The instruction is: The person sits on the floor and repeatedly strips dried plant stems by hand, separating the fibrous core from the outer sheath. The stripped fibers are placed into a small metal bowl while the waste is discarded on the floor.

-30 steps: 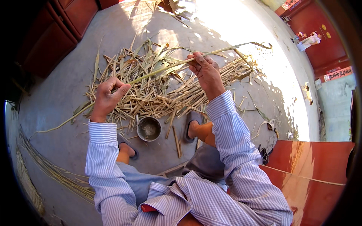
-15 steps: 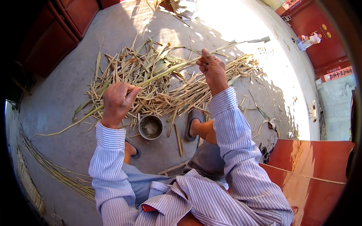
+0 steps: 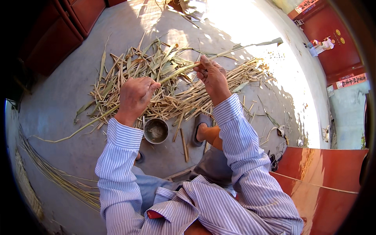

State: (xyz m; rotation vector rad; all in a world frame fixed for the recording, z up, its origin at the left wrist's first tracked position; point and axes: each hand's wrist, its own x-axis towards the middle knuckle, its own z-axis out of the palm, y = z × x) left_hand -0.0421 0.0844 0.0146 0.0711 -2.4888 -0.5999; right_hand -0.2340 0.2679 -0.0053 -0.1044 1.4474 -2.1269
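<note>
L hand [image 3: 138,96] and R hand [image 3: 212,74] grip a long, thin, yellow-green plant stalk [image 3: 178,72] aslant above a loose straw-coloured stem heap [image 3: 184,102], betw. L & R edges of the grey concrete floor [image 3: 66,102].

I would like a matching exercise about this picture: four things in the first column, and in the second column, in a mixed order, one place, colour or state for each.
Column 1
1. long stalk
2. round metal pot
3. bundle of thin strands
4. right shirt sleeve

Column 2
A. on the floor at the picture's lower left
B. striped blue and white
C. held by the left hand and the right hand
D. on the floor, on the near side of the heap of cut stalks

Pairs: 1-C, 2-D, 3-A, 4-B
</note>
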